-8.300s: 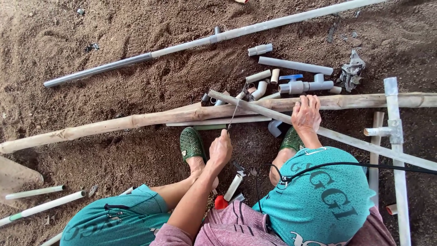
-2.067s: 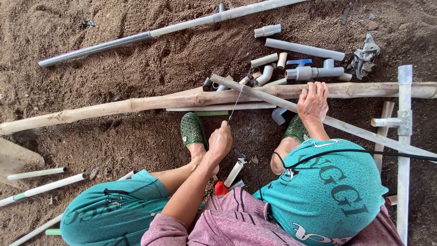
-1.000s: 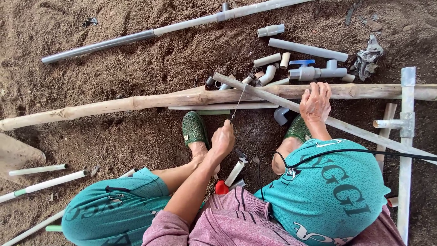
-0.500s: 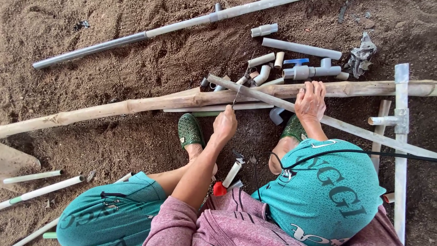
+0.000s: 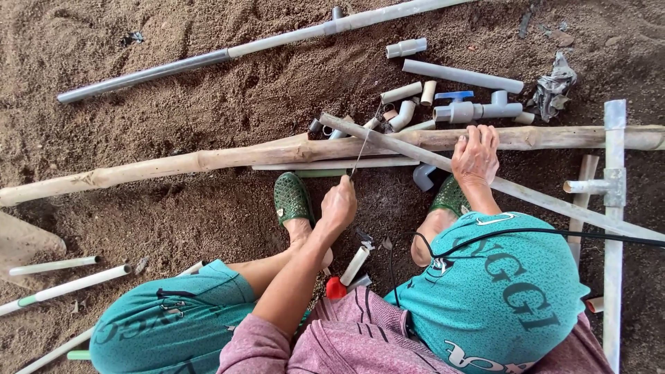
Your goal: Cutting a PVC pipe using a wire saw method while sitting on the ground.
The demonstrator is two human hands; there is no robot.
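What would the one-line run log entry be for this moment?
left hand: holds saw blade on grey pipe | right hand: presses pipe onto wooden pole | fittings beyond | ground: soil

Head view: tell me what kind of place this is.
Probably an outdoor plumbing work spot on bare ground: loose brown soil, grey pipe offcuts and fittings strewn about, and a rough wooden pole serving as a rest for the slanted pipe.

Teal shorts and green patterned shoes at six o'clock; a pale tan wooden pole centre; grey pipe fittings, one blue-handled, at one o'clock; brown soil.
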